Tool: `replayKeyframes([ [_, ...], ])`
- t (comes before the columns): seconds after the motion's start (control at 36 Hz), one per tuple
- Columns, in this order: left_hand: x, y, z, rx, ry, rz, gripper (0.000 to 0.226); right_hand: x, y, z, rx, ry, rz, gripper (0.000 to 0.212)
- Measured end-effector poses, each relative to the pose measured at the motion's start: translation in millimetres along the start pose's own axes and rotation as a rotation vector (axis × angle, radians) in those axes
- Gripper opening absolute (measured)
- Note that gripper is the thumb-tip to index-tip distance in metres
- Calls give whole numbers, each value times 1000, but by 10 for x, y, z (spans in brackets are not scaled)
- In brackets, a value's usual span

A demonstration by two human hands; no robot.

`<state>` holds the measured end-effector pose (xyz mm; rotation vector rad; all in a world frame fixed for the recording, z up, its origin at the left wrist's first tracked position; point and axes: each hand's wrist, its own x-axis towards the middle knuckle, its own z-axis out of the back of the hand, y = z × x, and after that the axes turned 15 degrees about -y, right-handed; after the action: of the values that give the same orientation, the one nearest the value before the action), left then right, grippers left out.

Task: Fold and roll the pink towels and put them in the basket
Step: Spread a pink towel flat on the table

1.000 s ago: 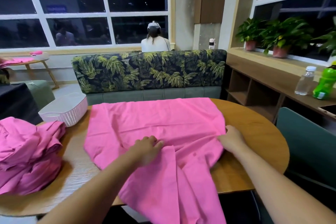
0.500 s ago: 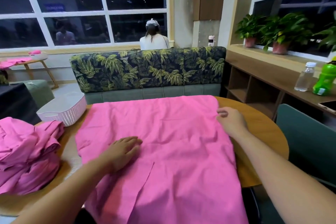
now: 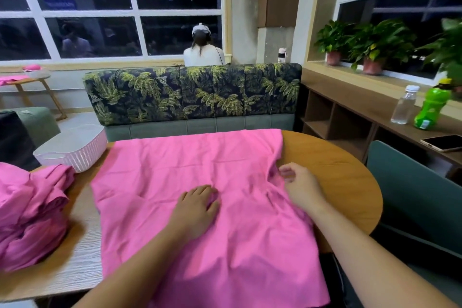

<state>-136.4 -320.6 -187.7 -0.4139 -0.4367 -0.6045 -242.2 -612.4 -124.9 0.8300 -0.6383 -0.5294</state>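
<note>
— Where is the towel (image 3: 200,157)?
— Spread over the round surface (image 3: 337,170), near edge hanging off. The basket (image 3: 75,150) stands far left, a pink pile (image 3: 27,212) just beside it.
— And the hands?
— My left grip (image 3: 197,207) lies flat, fingers straight, pressing the towel's middle. My right grip (image 3: 302,187) rests at its right edge, fingers loosely bent; pinching or not, I cannot tell.

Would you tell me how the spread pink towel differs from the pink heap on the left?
The spread towel lies nearly flat as one sheet, hanging over the near edge of the table; the heap is crumpled and bunched. The left hand rests flat on the spread towel and the right hand is at its right side; no hand touches the heap. Both are the same pink and lie on the table.
</note>
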Motion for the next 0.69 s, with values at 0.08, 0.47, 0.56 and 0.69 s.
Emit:
replayKeyframes([
  [0.08, -14, -23, 10, -4, -15, 2, 61, 11, -56, 119, -168, 82, -98, 57],
  [0.47, -13, -44, 39, -6, -24, 11, 57, 124, 21, 61, -183, 188, -268, 25],
  [0.56, -17, -20, 32, -8, -20, 20, 58, 136, 67, 128, -105, 166, -310, 29],
  [0.69, -10, -36, 46, -14, -41, 26, 62, 107, 200, 441, 48, 88, -342, 19],
])
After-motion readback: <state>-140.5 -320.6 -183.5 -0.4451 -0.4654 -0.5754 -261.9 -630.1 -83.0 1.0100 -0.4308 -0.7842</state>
